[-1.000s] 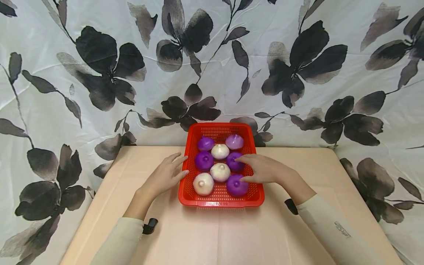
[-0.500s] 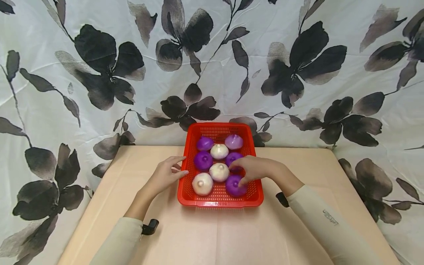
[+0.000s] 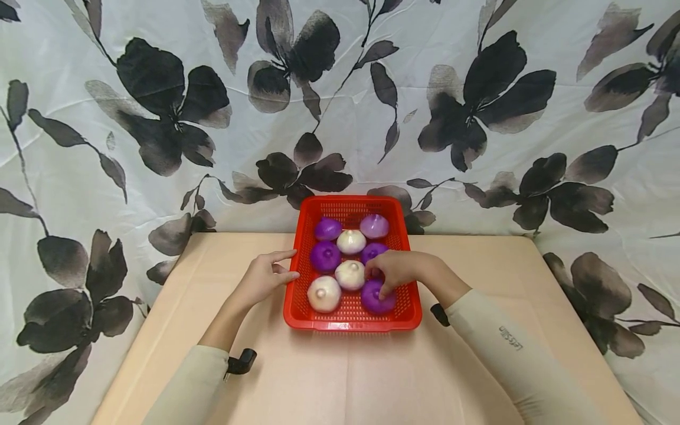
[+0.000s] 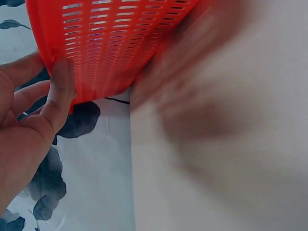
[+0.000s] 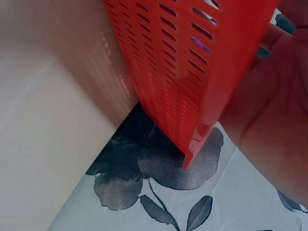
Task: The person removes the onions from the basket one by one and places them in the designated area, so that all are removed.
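Note:
A red plastic basket (image 3: 353, 325) holds several purple onions and three white onions, all glossy. My right hand (image 3: 398, 271) reaches over the basket's right rim. Its curled fingers and thumb grip the front right purple onion (image 3: 378, 302); the fingertips are partly hidden. Beside that onion lies a white onion (image 3: 350, 275). My left hand (image 3: 265, 274) touches the left rim with its thumb and index finger, the fingers fairly straight. In the left wrist view the thumb (image 4: 62, 79) lies against the basket's slotted outer wall. The right wrist view shows only the palm (image 5: 269, 106) beyond the basket wall.
The basket stands at the back of a table (image 3: 329, 378) with a pale cover. Right behind it hangs a white cloth (image 3: 382, 171) with dark flowers. Another purple onion (image 3: 374, 252) sits just behind the right hand. A small black device (image 3: 242, 361) is at the left wrist.
My right hand has moved left and down, from hovering over the right-hand purple onions to gripping the front one. The left hand has stayed at the rim with slight finger movement.

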A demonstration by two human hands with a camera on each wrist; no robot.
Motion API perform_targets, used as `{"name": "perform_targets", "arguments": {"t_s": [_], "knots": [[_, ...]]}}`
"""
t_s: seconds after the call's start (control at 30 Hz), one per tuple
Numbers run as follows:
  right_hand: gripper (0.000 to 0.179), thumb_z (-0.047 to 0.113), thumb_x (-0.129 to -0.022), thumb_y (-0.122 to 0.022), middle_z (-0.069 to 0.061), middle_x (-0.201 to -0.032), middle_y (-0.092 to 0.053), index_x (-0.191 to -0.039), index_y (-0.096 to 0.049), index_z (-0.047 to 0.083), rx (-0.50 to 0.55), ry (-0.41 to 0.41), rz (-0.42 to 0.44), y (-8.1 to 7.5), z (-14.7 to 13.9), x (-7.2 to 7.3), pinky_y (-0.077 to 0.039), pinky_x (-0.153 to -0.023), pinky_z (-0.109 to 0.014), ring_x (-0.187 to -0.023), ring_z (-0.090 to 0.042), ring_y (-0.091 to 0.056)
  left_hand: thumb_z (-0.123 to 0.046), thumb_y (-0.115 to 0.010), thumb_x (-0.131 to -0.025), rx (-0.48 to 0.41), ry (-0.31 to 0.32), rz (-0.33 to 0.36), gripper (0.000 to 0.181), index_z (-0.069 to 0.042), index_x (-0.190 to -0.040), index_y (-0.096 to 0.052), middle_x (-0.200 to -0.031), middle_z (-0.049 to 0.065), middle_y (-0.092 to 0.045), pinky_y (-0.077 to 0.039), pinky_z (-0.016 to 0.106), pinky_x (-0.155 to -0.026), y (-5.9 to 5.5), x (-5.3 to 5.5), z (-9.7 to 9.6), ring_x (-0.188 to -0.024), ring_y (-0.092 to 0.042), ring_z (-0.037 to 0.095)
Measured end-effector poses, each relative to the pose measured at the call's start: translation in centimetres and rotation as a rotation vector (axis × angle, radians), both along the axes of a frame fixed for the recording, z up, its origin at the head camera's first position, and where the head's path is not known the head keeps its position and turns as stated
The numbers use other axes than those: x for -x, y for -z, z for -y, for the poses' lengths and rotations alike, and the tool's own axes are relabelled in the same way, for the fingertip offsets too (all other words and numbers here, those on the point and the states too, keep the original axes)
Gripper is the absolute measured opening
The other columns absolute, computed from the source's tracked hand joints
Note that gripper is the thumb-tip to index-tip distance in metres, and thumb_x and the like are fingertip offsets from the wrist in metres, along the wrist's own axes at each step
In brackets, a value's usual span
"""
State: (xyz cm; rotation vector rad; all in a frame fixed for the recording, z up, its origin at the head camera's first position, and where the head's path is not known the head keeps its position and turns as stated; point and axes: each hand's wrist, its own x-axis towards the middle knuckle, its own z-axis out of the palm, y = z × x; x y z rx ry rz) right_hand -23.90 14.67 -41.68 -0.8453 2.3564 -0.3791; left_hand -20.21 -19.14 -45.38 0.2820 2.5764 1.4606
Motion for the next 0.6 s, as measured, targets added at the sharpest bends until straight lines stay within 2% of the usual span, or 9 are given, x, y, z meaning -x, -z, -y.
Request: {"name": "perform_targets", "arguments": {"t_s": [0.27, 0.6], "knots": [[0.047, 0.018, -0.08, -0.089, 0.0, -0.115, -0.066, -0.124, -0.07, 0.018, -0.038, 0.03, 0.039, 0.35, 0.37, -0.02, -0.053, -0.103, -0.043, -0.112, -0.022, -0.058, -0.009, -0.08, -0.089, -0.001, -0.009, -0.002, 0.06, -0.004, -0.144, -0.06, -0.076, 0.008, -0.075, -0.051, 0.023, -0.061, 0.07, 0.07, -0.03, -0.07, -0.07, 0.016], [0.051, 0.022, -0.078, -0.091, 0.001, -0.116, -0.064, -0.124, -0.069, 0.024, -0.096, 0.024, 0.058, 0.93, 1.0, -0.8, -0.053, -0.104, -0.045, -0.114, -0.021, -0.057, -0.01, -0.081, -0.089, 0.014, -0.023, 0.007, 0.059, -0.006, -0.144, -0.06, -0.075, 0.008, -0.075, -0.05, 0.024, -0.061, -0.2, -0.14, -0.08, -0.074, -0.071, 0.024]]}}
